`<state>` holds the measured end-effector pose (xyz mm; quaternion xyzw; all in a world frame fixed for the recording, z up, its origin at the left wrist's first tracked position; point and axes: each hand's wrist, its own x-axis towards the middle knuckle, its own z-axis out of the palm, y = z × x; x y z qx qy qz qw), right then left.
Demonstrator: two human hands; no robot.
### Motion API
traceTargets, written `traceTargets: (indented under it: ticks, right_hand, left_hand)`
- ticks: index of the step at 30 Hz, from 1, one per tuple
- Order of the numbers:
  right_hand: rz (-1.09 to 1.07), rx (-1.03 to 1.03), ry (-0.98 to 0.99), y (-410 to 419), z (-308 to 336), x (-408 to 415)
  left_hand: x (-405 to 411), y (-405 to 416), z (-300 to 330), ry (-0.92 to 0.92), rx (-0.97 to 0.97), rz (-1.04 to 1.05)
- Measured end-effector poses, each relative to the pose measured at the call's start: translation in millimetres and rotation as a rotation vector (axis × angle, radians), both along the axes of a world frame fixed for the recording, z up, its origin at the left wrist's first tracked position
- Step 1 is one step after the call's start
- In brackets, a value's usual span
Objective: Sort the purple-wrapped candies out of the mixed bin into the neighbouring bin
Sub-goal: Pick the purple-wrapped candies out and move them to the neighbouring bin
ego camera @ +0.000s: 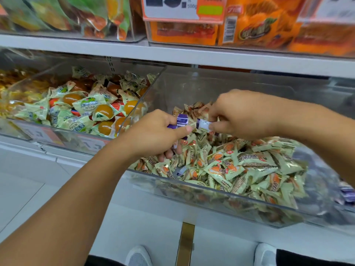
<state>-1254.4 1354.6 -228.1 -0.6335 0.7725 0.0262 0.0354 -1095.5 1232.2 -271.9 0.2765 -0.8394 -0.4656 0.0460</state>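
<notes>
A clear plastic mixed bin (192, 186) holds a heap of pale green and orange wrapped candies (249, 164). Over its left part my left hand (157, 135) grips purple-wrapped candies (180, 120) in curled fingers. Just to the right, my right hand (240, 114) pinches another purple-and-white wrapped candy (204, 125) between thumb and fingertips, close to the left hand's thumb. One more purple wrapper (180, 170) peeks out of the heap near the front wall. At the far right edge purple-wrapped candies (347, 192) lie in the neighbouring bin, blurred.
To the left stands another clear bin (151, 87) with green-wrapped orange jelly candies. An upper shelf (172, 52) carries orange snack boxes and a price tag. Below, white floor, a gold strip and my two white shoes show.
</notes>
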Motion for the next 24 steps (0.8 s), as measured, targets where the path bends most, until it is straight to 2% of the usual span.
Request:
traceTargets:
  ticks: [2,5,9,13,15,20,22,24]
  right_hand:
    - [-0.038,-0.085,-0.148,34.6,12.3,3.7]
    - [-0.183,-0.137,-0.475,88.5,25.5,0.2]
    - [-0.552,-0.208,-0.824,163.2,21.1,-30.7]
    - [-0.916,-0.295,-1.142,218.8,3.7,-69.8]
    - [-1.02,-0.344,-1.182,233.4,0.3,-84.6]
    - [-1.122,-0.462,-1.06,255.8,-3.7,-112.2]
    - [-1.118,-0.447,-0.987,260.8,-5.2,-118.9]
    - [-1.098,-0.43,-0.896,263.3,-5.9,-126.4]
  left_hand:
    - [-5.2,17.2,11.3,0.056,0.101,-0.098]
    - [-19.4,52.2,30.5,0.105,0.12,-0.223]
    - [-57.4,106.6,50.6,0.128,0.03,-0.329]
    - [-117.0,161.0,65.7,0.03,0.0,-0.458]
    - [-149.3,183.9,66.9,-0.072,0.029,-0.493]
    - [-208.4,207.0,47.4,-0.215,0.095,-0.427]
    - [-222.0,207.7,38.4,-0.246,0.039,-0.429]
    - [-230.6,209.6,33.1,-0.259,-0.094,-0.45]
